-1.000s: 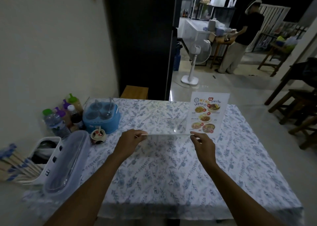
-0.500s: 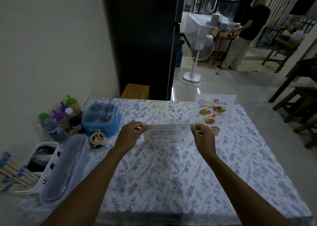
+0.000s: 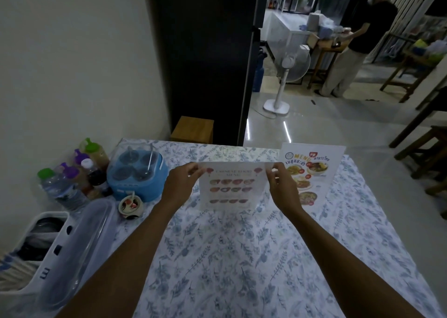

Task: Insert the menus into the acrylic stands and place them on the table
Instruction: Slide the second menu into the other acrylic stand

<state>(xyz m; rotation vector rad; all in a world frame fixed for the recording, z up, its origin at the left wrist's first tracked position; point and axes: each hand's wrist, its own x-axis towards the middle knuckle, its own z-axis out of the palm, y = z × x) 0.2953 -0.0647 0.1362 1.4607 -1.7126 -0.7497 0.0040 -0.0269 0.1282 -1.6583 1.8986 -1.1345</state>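
The table (image 3: pixel 242 269), under its blue floral cloth, fills the lower half of the frame, and we stand at its near edge with both arms reaching to the middle. At the left edge sit a white basket (image 3: pixel 36 242), a blue condiment caddy (image 3: pixel 137 175) and a cluster of bottles (image 3: pixel 79 172). A first menu stand (image 3: pixel 312 170) is upright right of centre, its printed face toward us. In the centre of the frame we hold the second menu (image 3: pixel 232 187) by its top corners: our left hand (image 3: pixel 181 182) pinches the upper left corner between thumb and fingers, our right hand (image 3: pixel 280 182) pinches the upper right one. A second ago this sheet lay nearly edge-on to us, a thin pale line between the hands; now it has swung up so its printed face shows, which we judge means it is being stood on the table rather than carried flat. We cannot tell whether a clear acrylic stand already encloses it. Its face points toward us, its long axis runs roughly vertical, top edge level across the frame, bottom edge at or just above the cloth. It stands just left of the first stand, overlapping it in view behind our right hand.
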